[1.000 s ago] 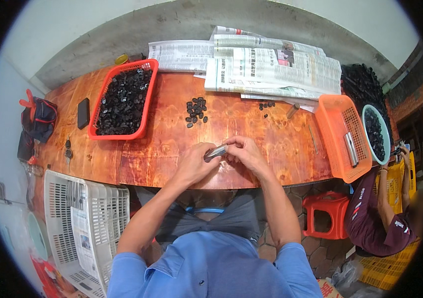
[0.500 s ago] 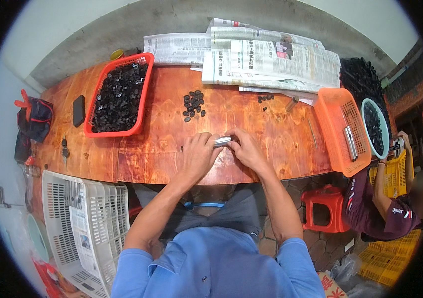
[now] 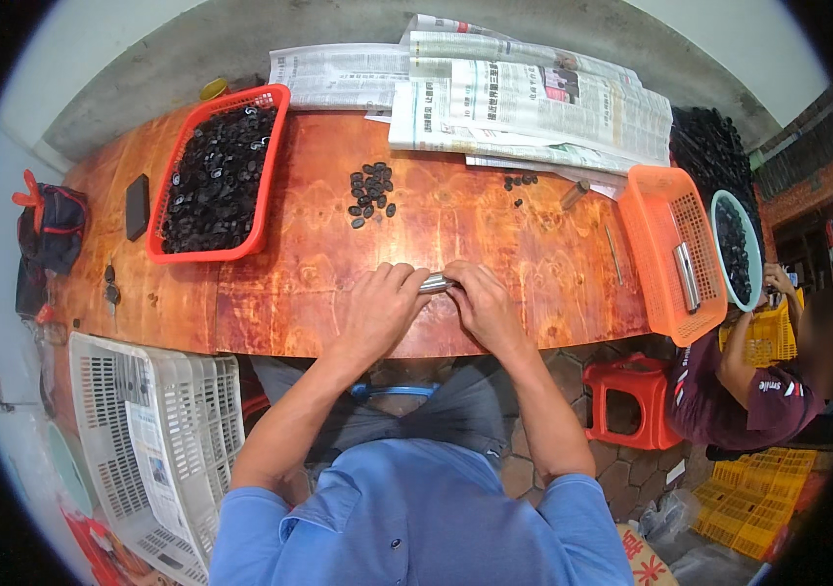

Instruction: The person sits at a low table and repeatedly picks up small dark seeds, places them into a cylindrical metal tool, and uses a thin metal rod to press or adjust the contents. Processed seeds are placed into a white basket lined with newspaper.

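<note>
Both hands stayed at table edge; still gripping small metal piece.

Glossy orange-brown varnished wooden table; shiny grey metal piece; matt red plastic mesh basket; creased newspaper sheets.

1. Both forearms bare, reaching from the near edge toward the middle, converging as they go far.
2. Left hand palm down, knuckles up, fingers curled rightward, fingertips closed at the meeting point of the two hands.
3. Right hand palm down just beside the left, fingers bent leftward, tips pinched inward against the left fingertips.
4. Wrists nearly straight, elbows spread wide to left and right, nearer than the hands.
5. Blue short sleeves covering upper arms and shoulders at the near edge.
</note>
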